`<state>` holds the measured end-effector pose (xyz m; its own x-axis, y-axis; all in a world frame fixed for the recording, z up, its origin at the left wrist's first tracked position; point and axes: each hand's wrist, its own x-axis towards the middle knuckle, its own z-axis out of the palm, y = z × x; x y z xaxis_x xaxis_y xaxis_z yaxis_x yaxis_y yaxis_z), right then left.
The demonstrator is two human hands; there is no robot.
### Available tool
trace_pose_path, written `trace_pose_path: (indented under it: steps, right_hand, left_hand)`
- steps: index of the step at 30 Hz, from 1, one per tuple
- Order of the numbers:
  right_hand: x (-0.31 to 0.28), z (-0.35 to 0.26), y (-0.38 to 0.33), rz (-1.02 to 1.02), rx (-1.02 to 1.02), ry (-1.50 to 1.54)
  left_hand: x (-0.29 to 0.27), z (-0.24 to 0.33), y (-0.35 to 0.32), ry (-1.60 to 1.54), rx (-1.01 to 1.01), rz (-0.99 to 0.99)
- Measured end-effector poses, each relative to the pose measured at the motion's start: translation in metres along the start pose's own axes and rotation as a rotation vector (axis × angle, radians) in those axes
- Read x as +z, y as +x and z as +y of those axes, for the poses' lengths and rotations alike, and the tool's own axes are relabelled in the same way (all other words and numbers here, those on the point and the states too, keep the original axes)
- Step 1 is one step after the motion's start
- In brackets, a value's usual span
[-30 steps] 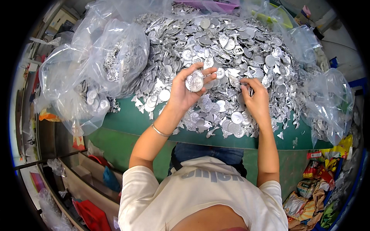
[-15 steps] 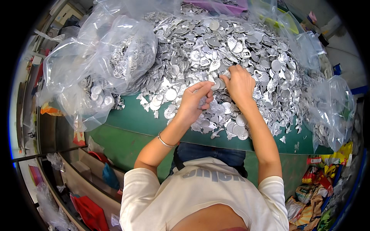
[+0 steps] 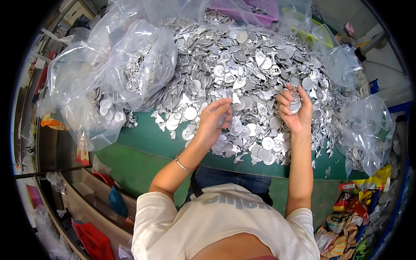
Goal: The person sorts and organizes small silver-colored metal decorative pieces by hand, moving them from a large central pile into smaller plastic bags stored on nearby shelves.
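A large heap of silver-coloured metal charms (image 3: 249, 82), round discs and small shaped pieces, covers the green table (image 3: 138, 134). My left hand (image 3: 209, 123) is at the heap's near left side, fingers curled around silver metal charms (image 3: 222, 118); how many is hidden. Farther right, my right hand (image 3: 300, 118) is turned palm up over the heap. Its bent fingers and thumb hold a shiny, roundish metal charm (image 3: 295, 104). A few flat discs (image 3: 262, 152) lie near the table's front edge, between my forearms.
Clear plastic bags with metal pieces stand left (image 3: 151, 56) and right (image 3: 368, 125) of the heap. A purple bin (image 3: 264, 15) and a yellow-green bin (image 3: 327, 39) are behind it. Open drawers (image 3: 93, 195) are lower left, colourful packages (image 3: 346, 212) lower right.
My right hand has lifted from the heap, moved right and turned palm up, a metal charm now showing in it. My left hand stays almost in place, its fingers slightly looser.
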<state>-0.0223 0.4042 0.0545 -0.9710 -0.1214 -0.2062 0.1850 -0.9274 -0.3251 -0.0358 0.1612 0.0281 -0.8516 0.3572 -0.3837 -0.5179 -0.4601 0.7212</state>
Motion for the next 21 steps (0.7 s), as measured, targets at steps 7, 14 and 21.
trace_pose_path:
  steps: [7,14,21]
  right_hand:
    - [0.017,0.013,0.008,0.202,-0.304,-1.476]
    - [0.015,0.046,0.014,0.253,-0.609,-2.565]
    - [0.027,0.017,-0.008,-0.068,-0.277,-2.374]
  left_hand:
    - [-0.006,-0.007,-0.003,0.436,0.23,-0.034]
    - [0.007,-0.007,0.007,1.42,0.759,0.025]
    - [0.007,-0.008,0.017,1.619,0.861,0.017]
